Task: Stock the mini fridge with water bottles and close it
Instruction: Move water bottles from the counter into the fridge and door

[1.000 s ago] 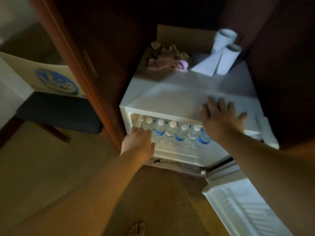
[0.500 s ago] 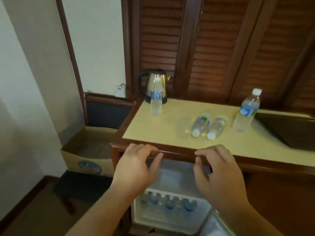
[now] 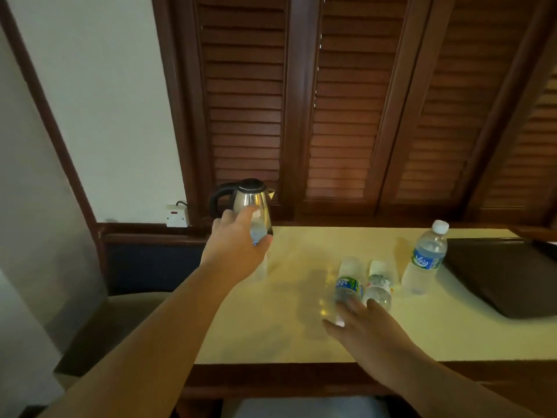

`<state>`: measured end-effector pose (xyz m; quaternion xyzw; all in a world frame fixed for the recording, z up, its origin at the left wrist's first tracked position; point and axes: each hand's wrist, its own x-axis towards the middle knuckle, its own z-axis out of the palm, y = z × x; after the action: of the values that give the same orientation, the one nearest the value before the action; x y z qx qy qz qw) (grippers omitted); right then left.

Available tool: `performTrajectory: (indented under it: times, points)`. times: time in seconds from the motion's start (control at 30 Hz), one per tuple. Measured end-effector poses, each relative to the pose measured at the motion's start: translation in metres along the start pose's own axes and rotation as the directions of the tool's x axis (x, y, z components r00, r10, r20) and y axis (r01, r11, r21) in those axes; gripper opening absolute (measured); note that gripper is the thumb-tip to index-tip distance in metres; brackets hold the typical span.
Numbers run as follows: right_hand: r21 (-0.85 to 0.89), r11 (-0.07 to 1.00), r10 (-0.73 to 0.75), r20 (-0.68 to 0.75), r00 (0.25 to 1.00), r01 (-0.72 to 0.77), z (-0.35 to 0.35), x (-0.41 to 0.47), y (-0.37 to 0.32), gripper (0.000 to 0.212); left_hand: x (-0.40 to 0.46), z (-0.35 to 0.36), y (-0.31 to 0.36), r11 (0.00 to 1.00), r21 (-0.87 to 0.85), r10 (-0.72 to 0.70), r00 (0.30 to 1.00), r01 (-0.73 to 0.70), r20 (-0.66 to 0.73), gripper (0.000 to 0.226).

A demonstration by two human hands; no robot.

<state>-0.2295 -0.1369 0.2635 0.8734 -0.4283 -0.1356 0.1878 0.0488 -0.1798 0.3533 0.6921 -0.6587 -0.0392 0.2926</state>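
An upright water bottle (image 3: 258,234) stands on the cream countertop (image 3: 265,330) in front of the kettle, and my left hand (image 3: 233,251) is wrapped around its middle. Two small water bottles lie side by side, the left one (image 3: 349,285) and the right one (image 3: 378,287), caps pointing away from me. My right hand (image 3: 366,333) has its fingers spread, fingertips touching the near end of the left lying bottle. A taller blue-labelled bottle (image 3: 424,260) stands upright to the right. The mini fridge shows only as a pale strip (image 3: 304,408) under the counter edge.
A steel kettle (image 3: 251,197) with a black handle stands at the counter's back left, beside a wall socket (image 3: 177,218). A dark flat tray (image 3: 509,276) lies at the right end. Brown louvred doors (image 3: 337,116) rise behind the counter.
My view rose from the open, stocked fridge to the countertop. Both hands left the counter's front edge; the left reached the upright bottle by the kettle, the right reached the lying bottles.
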Motion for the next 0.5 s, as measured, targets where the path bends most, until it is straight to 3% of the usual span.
performTrajectory:
  times: [0.07,0.13,0.23,0.37,0.43,0.5]
  points:
    - [-0.049,0.999,0.001,0.036,0.999,0.000,0.016,0.018,0.005,0.064,0.040,0.008,-0.007,0.999,0.043,0.006,0.998,-0.008,0.061,0.072]
    - [-0.046,0.999,0.000,-0.020,1.000,-0.001,0.023,0.031,0.010,0.053,0.071,0.019,-0.016,0.998,0.057,0.007,0.996,-0.012,0.094,0.068]
    - [-0.051,0.999,-0.019,-0.125,0.992,0.013,0.027,0.038,0.014,0.039,0.090,0.037,-0.026,0.995,0.103,0.004,0.991,-0.018,0.135,0.046]
    - [-0.014,0.995,-0.100,-0.240,0.966,0.100,0.030,0.039,0.020,0.033,0.087,0.045,-0.030,0.999,0.032,0.020,0.998,-0.021,0.052,0.020]
    - [0.098,0.991,-0.044,-0.371,0.928,0.086,0.026,0.038,0.026,0.035,0.080,0.040,-0.027,0.999,0.012,0.033,0.999,-0.033,0.006,0.017]
    - [0.390,0.921,0.201,-0.497,0.844,0.010,0.012,0.030,0.030,0.031,0.065,0.032,-0.023,0.997,-0.015,0.080,0.996,-0.080,-0.040,0.015]
